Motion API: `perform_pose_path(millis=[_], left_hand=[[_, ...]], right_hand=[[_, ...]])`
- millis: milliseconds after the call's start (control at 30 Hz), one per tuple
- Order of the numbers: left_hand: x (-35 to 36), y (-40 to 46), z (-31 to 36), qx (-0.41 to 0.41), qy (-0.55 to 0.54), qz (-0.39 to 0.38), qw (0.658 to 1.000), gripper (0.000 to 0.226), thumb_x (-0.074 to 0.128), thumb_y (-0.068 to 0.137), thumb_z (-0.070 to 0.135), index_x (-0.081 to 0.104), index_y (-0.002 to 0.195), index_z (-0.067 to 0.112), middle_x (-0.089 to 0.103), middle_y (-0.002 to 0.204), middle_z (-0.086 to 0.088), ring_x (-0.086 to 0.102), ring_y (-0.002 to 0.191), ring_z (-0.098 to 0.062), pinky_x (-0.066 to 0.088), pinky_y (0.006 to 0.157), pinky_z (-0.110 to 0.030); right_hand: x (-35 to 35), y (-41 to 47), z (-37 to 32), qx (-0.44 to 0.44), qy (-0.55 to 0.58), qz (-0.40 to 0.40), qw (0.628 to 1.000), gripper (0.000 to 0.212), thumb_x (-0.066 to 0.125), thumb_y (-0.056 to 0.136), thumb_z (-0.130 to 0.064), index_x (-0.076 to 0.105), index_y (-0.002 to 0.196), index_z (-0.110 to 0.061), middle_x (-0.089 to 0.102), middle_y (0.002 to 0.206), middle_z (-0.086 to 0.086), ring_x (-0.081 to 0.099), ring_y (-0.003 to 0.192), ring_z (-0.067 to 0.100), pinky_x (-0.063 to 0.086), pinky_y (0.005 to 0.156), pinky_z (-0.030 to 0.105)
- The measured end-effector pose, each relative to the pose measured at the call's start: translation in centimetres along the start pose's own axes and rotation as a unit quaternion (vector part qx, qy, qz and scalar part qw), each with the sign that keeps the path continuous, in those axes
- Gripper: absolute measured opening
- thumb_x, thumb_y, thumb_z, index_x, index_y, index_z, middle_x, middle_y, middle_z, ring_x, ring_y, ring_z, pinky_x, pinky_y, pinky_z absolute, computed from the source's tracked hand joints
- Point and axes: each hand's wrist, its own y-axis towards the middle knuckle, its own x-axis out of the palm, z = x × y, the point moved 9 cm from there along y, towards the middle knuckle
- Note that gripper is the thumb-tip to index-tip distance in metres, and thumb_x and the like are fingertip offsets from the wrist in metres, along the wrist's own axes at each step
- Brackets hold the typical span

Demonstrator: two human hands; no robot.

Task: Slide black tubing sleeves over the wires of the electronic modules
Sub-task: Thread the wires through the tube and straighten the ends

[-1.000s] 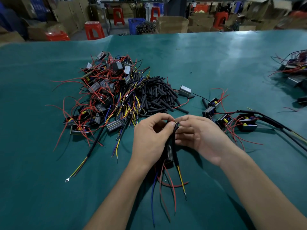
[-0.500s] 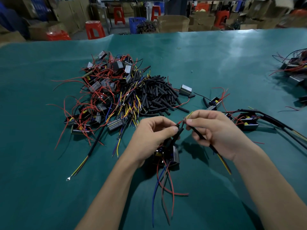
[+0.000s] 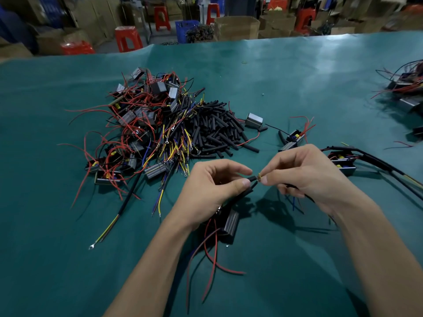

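My left hand (image 3: 214, 187) pinches a black tubing sleeve (image 3: 248, 187) between thumb and forefinger, its open end facing right. Below that hand hangs a grey ribbed module (image 3: 231, 221) with red and black wires trailing toward me. My right hand (image 3: 306, 177) pinches the yellow wire tips (image 3: 259, 177) right at the sleeve's mouth; the rest of that wire bundle runs under its palm. A heap of loose black sleeves (image 3: 215, 131) lies beyond my hands, beside a pile of modules with red, yellow and blue wires (image 3: 142, 131).
Sleeved modules with long black cables (image 3: 343, 160) lie to the right of my right hand. Another cluster of modules (image 3: 407, 88) sits at the far right edge. The green table mat (image 3: 286, 76) ends at the back, with cardboard boxes and red stools behind.
My hands rose and drew apart, the right pulling the wire bundle free to the right. Its wire tips now meet the sleeve end held in my left hand; the module dangles lower.
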Motion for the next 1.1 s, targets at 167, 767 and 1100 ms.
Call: perform_pose_path(millis=[167,767,1100], left_hand=[[0.0,0.0,0.2,0.013,0.036,0.004,0.999,0.008,0.077,0.085,0.001,0.077,0.089,0.007,0.077,0.083,-0.013,0.068,0.073,-0.013,0.055,0.071,-0.022],[0.0,-0.3,1.7,0.056,0.195,0.044,0.978,0.004,0.078,0.083,0.015,0.080,0.081,0.018,0.074,0.067,0.006,0.061,0.057,-0.003,0.042,0.057,-0.016],[0.3,-0.2,0.7,0.042,0.151,0.058,0.986,0.005,0.076,0.078,0.026,0.078,0.077,0.021,0.073,0.066,0.004,0.065,0.060,-0.006,0.049,0.059,-0.025]], right_hand=[[0.0,0.0,0.0,0.001,-0.011,-0.004,1.000,0.007,0.081,0.066,-0.005,0.079,0.068,-0.012,0.055,0.048,0.011,0.046,0.040,0.011,0.026,0.035,0.017],[0.8,-0.2,-1.3,-0.056,-0.021,-0.001,0.998,0.018,0.080,0.071,0.006,0.080,0.070,-0.013,0.056,0.053,0.012,0.046,0.043,0.012,0.034,0.043,0.014],[0.7,0.0,-0.5,-0.037,0.027,-0.010,0.999,0.011,0.082,0.074,0.003,0.080,0.073,-0.008,0.060,0.057,0.013,0.048,0.043,0.012,0.030,0.037,0.016]])
